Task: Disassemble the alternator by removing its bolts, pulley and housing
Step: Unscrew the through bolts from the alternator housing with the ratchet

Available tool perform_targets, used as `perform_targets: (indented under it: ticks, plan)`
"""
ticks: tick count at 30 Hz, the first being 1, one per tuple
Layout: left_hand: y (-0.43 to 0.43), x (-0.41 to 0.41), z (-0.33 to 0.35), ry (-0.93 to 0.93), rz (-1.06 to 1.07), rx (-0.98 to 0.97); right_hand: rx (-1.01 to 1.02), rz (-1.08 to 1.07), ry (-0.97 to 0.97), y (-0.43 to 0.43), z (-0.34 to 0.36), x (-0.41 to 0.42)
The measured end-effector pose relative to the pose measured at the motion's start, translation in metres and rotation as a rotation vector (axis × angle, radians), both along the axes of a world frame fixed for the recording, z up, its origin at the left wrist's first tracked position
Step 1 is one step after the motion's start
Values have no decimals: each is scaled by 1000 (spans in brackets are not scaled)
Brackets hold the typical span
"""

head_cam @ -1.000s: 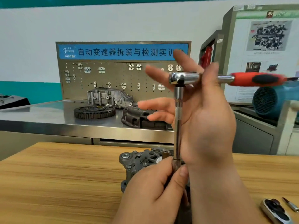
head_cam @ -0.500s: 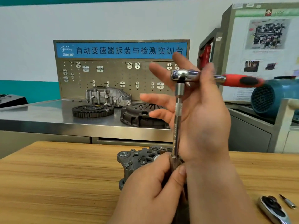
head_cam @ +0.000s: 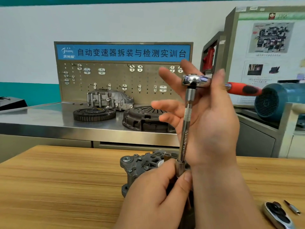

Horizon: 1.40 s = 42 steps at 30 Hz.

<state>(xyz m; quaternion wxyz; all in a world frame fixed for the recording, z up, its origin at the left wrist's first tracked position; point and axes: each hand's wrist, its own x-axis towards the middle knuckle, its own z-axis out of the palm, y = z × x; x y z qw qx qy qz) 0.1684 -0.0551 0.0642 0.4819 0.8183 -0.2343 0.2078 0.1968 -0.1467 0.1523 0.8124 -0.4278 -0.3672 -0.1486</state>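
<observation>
The alternator (head_cam: pixel 143 164) sat on the wooden table (head_cam: pixel 57 179) close to its far edge, grey cast housing upward, with its near and right parts hidden behind your hands. A socket (head_cam: pixel 179 169) stood on it, and your left hand (head_cam: pixel 158 195), coming up from the bottom of the view with its back toward you, pinched that socket between the curled forefinger and the thumb. From the socket a chrome extension bar (head_cam: pixel 185 129) rose almost upright, leaning slightly to the right, up to the ratchet (head_cam: pixel 193 80), whose red and black handle (head_cam: pixel 242 88) pointed away to your right. Your right hand (head_cam: pixel 209 121) was raised behind the bar, forearm climbing from the lower right, its four fingers straight and spread toward the left, gripping nothing; the thumb lay straight up across the neck of the ratchet, just beside the head. On the table at the far right lay a second ratchet head (head_cam: pixel 279 215) and, just beside it, a small bit (head_cam: pixel 292 209). Beyond the table stood a steel bench (head_cam: pixel 41 118) carrying a toothed flywheel (head_cam: pixel 94 114), a dark clutch cover (head_cam: pixel 145 118) and a cast housing (head_cam: pixel 110 100), all in front of a pegboard (head_cam: pixel 115 80) topped by a blue sign (head_cam: pixel 123 52). To the right were a blue motor (head_cam: pixel 277 101) and a poster board (head_cam: pixel 267 47)
</observation>
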Motion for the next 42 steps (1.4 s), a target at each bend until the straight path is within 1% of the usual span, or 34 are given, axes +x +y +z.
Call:
perform_targets:
  ticks: [2, 5, 7, 9, 14, 16, 17, 19, 21, 23, 24, 25, 29, 31, 32, 33, 35, 37, 38, 39, 40, 42]
  plan:
    - [1, 0, 0, -8, 11, 17, -10, -55, -30, 1, -1, 0]
    - [0, 0, 2, 9, 36, 23, -43, -292, -250, 4, 1, -4]
    - [-1, 0, 3, 14, 41, 29, -62, -326, -346, 6, 1, -6]
    - [-1, 0, 2, -8, 54, 36, -60, -260, -301, 7, 0, -5]
    - [0, -1, 0, -27, 19, 6, 4, -16, -14, 1, 0, 1]
    - [1, -1, 0, -50, 27, 5, 33, 19, 50, -1, 0, 3]
    - [2, -1, 0, -64, 36, 16, 35, -6, 42, -2, -1, 3]
    - [1, 0, 1, -75, 47, 46, 24, -143, -74, -1, -2, 2]
    - [0, 1, 2, -59, 44, 44, 0, -317, -263, 0, 0, 0]
    - [-1, 1, 2, -49, 28, 50, -38, -387, -400, 3, 1, -2]
    - [-1, 1, 1, -51, 25, 47, -45, -374, -397, 4, 1, -2]
    - [-1, 0, 1, -51, 27, 32, -41, -334, -346, 5, 1, -3]
    - [0, -1, -1, -19, -4, -18, 26, -46, -18, -1, 1, -1]
    - [0, -1, -1, -13, -12, -10, 25, -24, 64, -5, 1, 1]
    - [0, -1, -1, -12, -13, -8, 16, -60, 44, -6, 0, 1]
    - [0, -1, 0, -4, -15, -7, 1, -124, -18, -5, 0, 0]
    - [0, -1, 2, 20, -27, -11, -52, -329, -253, -4, 3, -4]
    - [0, 0, 2, 29, -19, -15, -173, -542, -504, -1, 4, -6]
    - [0, 0, 2, 24, -1, -10, -219, -599, -551, 1, 2, -6]
    - [0, 0, 2, 20, 10, -7, -228, -591, -530, 2, 2, -5]
    - [0, 0, 2, 20, 5, -13, -198, -513, -465, 3, 1, -4]
    - [0, 0, 0, 27, -21, -38, -115, -281, -272, 3, 1, -3]
